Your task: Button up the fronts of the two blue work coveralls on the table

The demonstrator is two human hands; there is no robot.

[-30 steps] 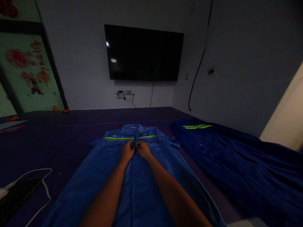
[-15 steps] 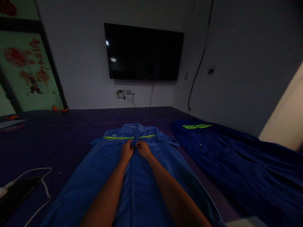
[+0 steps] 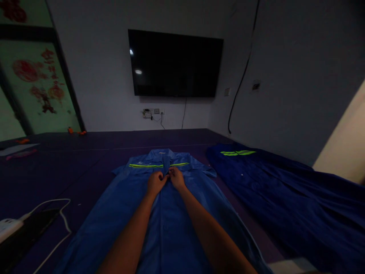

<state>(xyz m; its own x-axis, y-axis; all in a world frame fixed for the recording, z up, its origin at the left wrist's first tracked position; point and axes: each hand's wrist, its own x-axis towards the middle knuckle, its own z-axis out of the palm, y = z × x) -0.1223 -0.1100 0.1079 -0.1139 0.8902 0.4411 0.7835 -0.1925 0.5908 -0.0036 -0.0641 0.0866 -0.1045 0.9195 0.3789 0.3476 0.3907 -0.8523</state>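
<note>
My left hand [image 3: 156, 183] and right hand [image 3: 176, 178] almost meet over the front of a blue shirt [image 3: 171, 219]; each has its fingers curled in, thumb and fingertips nearly closed on the shirt's front edge. From my feed, I can't make out a button between them. The shirt lies spread on a purple surface [image 3: 94, 146], collar at the far end, yellow stripe [image 3: 146, 166] just beyond my fingers. To the right is a darker blue garment [image 3: 273, 194]; near left, a white cable [image 3: 66, 220]. A television [image 3: 176, 66] hangs on the far wall.
</note>
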